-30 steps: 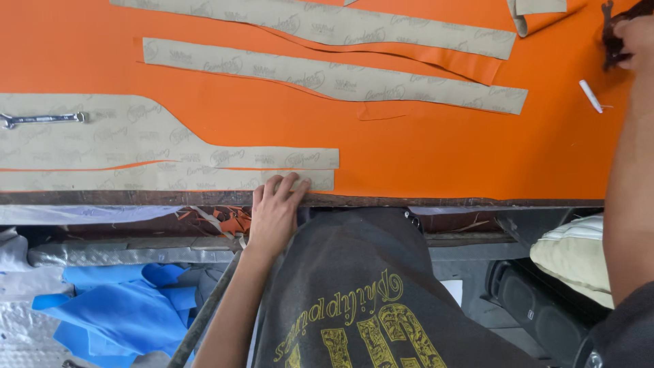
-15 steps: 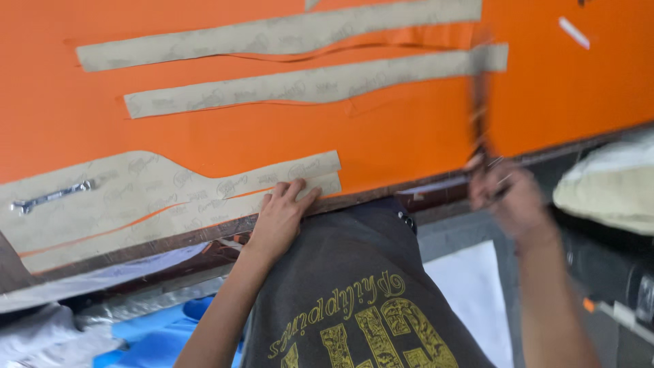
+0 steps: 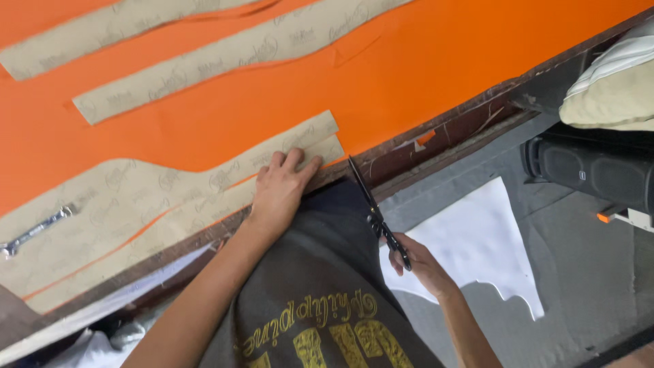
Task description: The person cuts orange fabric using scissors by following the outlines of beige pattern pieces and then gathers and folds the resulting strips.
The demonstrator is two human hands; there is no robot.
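Orange fabric (image 3: 422, 75): we are seeing it spread flat over the counter (image 3: 436, 146), running right up to the counter's near edge.
Paper pattern (image 3: 136, 204): a wide tan piece is lying on the orange fabric at the near edge, with its narrow end pointing toward the scissors.
Left hand (image 3: 281, 191): we are pressing it flat on the narrow end of the paper pattern, fingers (image 3: 294, 160) lying together and gripping nothing.
Right hand (image 3: 417, 262): we are holding it below the counter's near edge, fingers wrapped around the handles of the scissors.
Scissors (image 3: 373, 208): dark pair, blades closed and pointing up at the counter's edge, the tip just beside the end of the paper pattern.
Pattern strips (image 3: 204, 71): two long tan strips are lying farther back on the orange fabric.
Wrench (image 3: 34, 232): a small metal one is resting on the paper pattern, well apart from the left hand.
White sheet (image 3: 477, 238): it is lying on the grey floor below the counter, beside the right hand.
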